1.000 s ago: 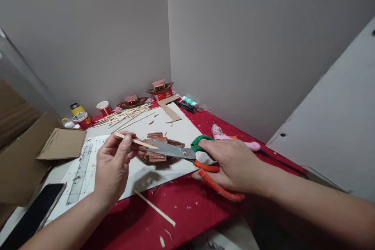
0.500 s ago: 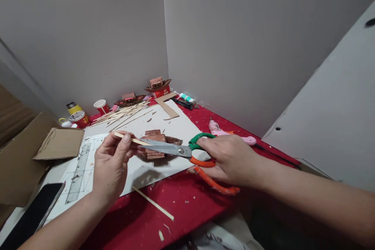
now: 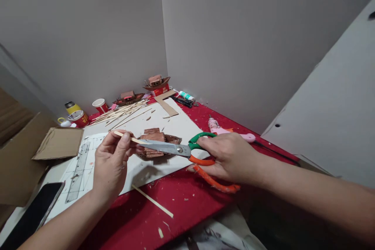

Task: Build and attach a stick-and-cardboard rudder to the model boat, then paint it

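1. The left hand (image 3: 113,160) pinches a thin wooden strip (image 3: 135,140) between thumb and fingers, holding it above the white board (image 3: 181,125).
2. The right hand (image 3: 231,160) is wrapped around the handles of the scissors (image 3: 179,150), one grip green, the other orange. The blades point left and overlap the strip's right end; whether the strip sits between them cannot be told.
3. Beneath the blades, a brown model boat (image 3: 155,137) rests on the board, partly hidden.
4. A loose strip piece (image 3: 154,202) lies among scraps on the red-covered counter (image 3: 187,185), nearest the person.
5. Beyond the left hand, a pile of wooden sticks (image 3: 123,112) lies before a second model boat (image 3: 129,97); a third boat (image 3: 156,81) stands on a red box (image 3: 160,90) near the wall corner.
6. A transparent ruler (image 3: 77,174) lies on a line drawing (image 3: 91,170), left of the left hand.
7. Behind the right hand lies a pink glue gun (image 3: 215,126).
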`<state>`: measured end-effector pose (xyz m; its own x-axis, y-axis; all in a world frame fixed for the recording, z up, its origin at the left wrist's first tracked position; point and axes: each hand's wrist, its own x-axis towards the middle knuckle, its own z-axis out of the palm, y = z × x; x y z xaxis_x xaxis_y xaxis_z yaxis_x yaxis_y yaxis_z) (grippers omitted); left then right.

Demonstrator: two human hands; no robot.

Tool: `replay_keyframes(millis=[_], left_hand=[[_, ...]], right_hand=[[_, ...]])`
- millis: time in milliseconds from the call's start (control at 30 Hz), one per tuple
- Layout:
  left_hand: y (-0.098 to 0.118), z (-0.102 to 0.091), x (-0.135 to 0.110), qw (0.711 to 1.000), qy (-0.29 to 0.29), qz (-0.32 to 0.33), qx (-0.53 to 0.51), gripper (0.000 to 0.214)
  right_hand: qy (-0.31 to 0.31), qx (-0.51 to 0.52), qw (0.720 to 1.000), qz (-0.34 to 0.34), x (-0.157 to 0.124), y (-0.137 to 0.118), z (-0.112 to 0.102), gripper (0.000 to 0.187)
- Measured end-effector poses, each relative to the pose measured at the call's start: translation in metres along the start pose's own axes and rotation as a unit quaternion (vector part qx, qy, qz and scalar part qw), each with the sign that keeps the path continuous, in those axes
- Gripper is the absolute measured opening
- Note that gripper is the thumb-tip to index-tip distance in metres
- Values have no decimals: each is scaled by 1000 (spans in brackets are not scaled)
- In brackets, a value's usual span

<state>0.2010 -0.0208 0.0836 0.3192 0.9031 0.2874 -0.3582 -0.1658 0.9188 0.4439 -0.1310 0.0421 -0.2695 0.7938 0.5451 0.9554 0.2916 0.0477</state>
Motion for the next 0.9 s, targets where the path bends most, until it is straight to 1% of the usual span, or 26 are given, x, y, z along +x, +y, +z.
replay_keyframes(millis=[200, 333, 433, 600, 733, 900], left_hand=[[0, 1, 0, 1000, -6, 0, -2, 12], [-1, 2, 1, 1000, -3, -6, -3, 13], [-2, 2, 0, 1000, -5, -12, -2, 14], [-3, 3, -2, 1000, 1, -14, -4, 18], [-4, 4, -3, 1000, -1, -14, -3, 19], [-7, 5, -4, 999, -7, -29, -14, 19]], right_hand=[[-14, 30, 999, -3, -3, 3, 2, 35], [-10, 40, 999, -7, -4, 3, 3, 35], [-7, 34, 999, -8, -4, 3, 4, 35], [-21, 17, 1000, 1, -1, 2, 2, 38], [-11, 5, 1000, 5, 1, 1, 0, 41], [-17, -11, 1000, 18, -2, 2, 5, 44]])
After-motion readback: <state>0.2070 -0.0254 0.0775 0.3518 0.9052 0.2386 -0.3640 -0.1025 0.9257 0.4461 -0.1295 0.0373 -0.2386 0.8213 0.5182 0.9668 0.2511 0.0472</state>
